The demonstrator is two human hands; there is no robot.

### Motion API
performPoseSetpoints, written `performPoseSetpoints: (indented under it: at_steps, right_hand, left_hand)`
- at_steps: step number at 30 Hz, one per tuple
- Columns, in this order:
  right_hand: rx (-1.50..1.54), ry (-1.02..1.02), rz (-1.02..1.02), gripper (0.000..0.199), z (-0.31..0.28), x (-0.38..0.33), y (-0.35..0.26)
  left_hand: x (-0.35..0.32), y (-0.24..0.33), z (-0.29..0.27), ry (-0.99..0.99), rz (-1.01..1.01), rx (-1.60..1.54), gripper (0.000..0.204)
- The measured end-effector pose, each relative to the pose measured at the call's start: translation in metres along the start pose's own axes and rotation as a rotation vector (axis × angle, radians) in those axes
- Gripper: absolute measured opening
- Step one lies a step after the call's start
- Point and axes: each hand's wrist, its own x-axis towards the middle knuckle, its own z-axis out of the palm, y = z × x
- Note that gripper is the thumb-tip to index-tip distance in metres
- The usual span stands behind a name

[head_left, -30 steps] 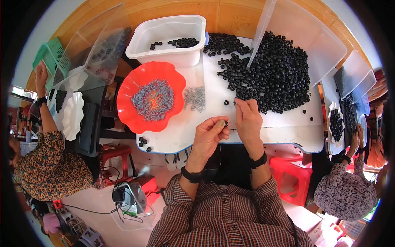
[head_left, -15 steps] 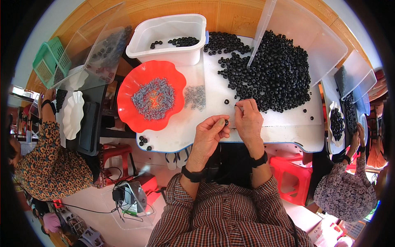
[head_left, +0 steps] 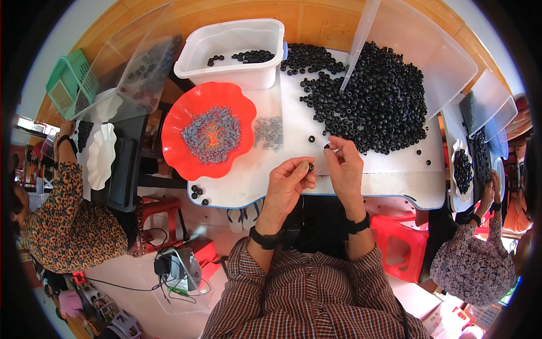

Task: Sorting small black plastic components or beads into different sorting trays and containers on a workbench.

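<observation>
My left hand (head_left: 291,179) pinches a small black ring-shaped piece (head_left: 311,167) between thumb and fingertips, above the table's near edge. Close to its right, my right hand (head_left: 346,166) has thumb and forefinger together on a small dark piece (head_left: 327,147), mostly covered by the fingers. One loose black ring (head_left: 311,139) lies on the white table (head_left: 367,182) just beyond my hands. A large heap of the same black rings (head_left: 375,96) spreads over the table at the far right. To the left, a red wavy-rimmed bowl (head_left: 169,148) holds many tiny greyish pieces (head_left: 212,135).
Behind the bowl stands a white tub (head_left: 228,79) with some black rings inside. Tiny clear pieces (head_left: 268,133) lie beside the bowl. Several black rings (head_left: 196,192) sit at the front left edge. A clear bin (head_left: 435,56) leans behind the heap. Co-workers sit on both sides.
My right hand has turned slightly and its fingertips have shifted a little right, away from the left hand. The left hand stays in place with its black ring.
</observation>
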Motion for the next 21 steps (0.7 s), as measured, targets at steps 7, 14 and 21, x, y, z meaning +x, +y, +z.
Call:
performPoseSetpoints:
  at_steps: [7, 14, 21]
  right_hand:
    - [0.271, -0.11, 0.118, 0.018, -0.009, -0.011, 0.002]
    - [0.584, -0.193, 0.303, 0.015, -0.015, -0.017, -0.007]
    - [0.505, -0.204, 0.176, 0.014, -0.015, -0.02, -0.013]
  left_hand:
    - [0.001, -0.001, 0.0, -0.003, 0.007, -0.007, 0.023]
    - [0.0, -0.003, -0.002, 0.0, 0.016, -0.005, 0.023]
    - [0.002, -0.003, -0.003, 0.001, 0.032, -0.055, 0.023]
